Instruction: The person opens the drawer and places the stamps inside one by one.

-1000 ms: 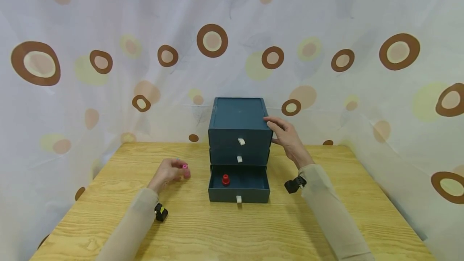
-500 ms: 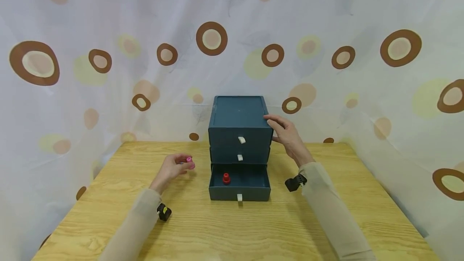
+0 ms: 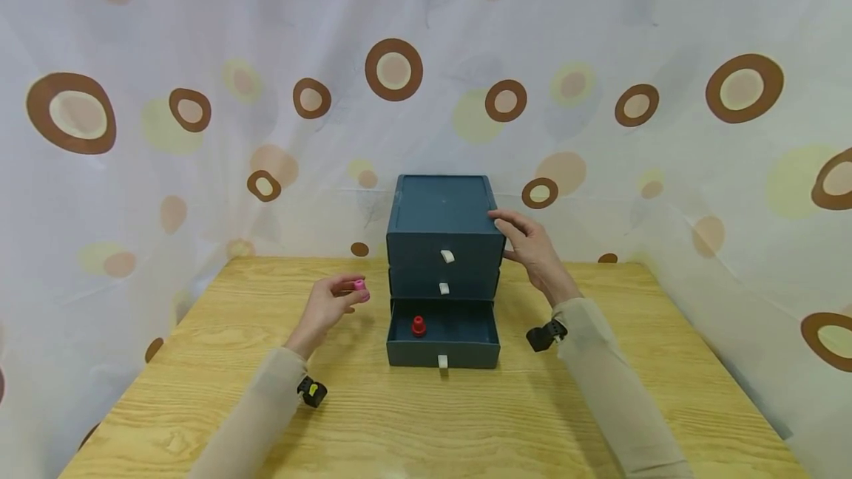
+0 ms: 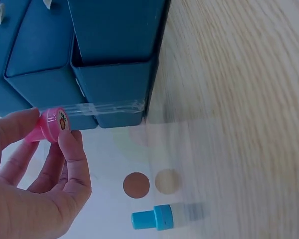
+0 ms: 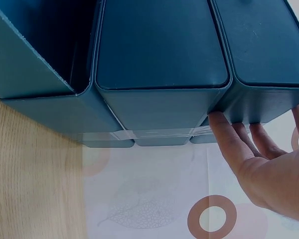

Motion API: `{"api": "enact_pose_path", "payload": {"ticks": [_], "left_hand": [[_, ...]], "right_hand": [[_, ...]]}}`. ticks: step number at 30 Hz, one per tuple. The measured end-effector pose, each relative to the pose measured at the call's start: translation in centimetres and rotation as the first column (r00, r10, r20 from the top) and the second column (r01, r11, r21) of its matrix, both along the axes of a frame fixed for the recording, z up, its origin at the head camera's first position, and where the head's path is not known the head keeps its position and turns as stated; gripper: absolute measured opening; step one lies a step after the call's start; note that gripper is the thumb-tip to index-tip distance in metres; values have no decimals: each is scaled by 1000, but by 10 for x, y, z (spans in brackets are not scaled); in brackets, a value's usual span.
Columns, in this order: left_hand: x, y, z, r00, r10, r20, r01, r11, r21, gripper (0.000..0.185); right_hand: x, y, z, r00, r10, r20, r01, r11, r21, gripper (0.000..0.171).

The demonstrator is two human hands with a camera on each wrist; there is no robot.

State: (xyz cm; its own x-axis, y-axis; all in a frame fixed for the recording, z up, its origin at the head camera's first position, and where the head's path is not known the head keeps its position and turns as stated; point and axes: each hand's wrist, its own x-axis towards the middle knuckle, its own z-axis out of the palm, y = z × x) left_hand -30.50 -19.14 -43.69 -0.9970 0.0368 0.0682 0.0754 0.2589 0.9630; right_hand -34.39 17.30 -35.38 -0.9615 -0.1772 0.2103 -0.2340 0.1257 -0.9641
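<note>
My left hand (image 3: 329,305) has lifted off the tabletop (image 3: 426,420) and carried the pink stamp (image 3: 360,285) up and right toward the blue drawer cabinet (image 3: 444,242) over the past second, so the stamp now hangs in the air just left of the cabinet, level with the middle drawer (image 3: 444,285), above and to the left of the open bottom drawer (image 3: 442,333); to my eye that puts it most of the way to the drawer. My right hand (image 3: 532,250) has stayed where it was, fingers straight and flat against the upper right edge of the cabinet, bracing it. The cabinet is a squared, matte, dark teal stack of three paperboard drawers with small white pull tabs; the left wrist view shows clear tape across its back. The tabletop is pale wood-grain laminate, backed by a thin curtain (image 3: 133,94) printed with brown and yellow rings. The bottom drawer stands pulled out, and a small red stamp (image 3: 418,326) sits upright at its left. The pink stamp, pinched between my left thumb and fingertips, is a short glossy plastic cylinder with a tiny picture on its round end. In the left wrist view a blue stamp (image 4: 153,218) of similar plastic lies on its side beyond my hand.
</note>
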Motion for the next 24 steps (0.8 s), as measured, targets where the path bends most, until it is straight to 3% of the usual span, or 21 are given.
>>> {"api": "enact_pose_path", "payload": {"ticks": [18,24], "left_hand": [[5,22,5,998,-28,-64,31,999,45,38],[7,30,4,993,-90,-77,93,995,39,36]], "right_hand": [[0,0,-2,1000,0,0,0,1000,-7,46],[1,0,-1,1000,8,-2,-8,1000,-4,47]]}}
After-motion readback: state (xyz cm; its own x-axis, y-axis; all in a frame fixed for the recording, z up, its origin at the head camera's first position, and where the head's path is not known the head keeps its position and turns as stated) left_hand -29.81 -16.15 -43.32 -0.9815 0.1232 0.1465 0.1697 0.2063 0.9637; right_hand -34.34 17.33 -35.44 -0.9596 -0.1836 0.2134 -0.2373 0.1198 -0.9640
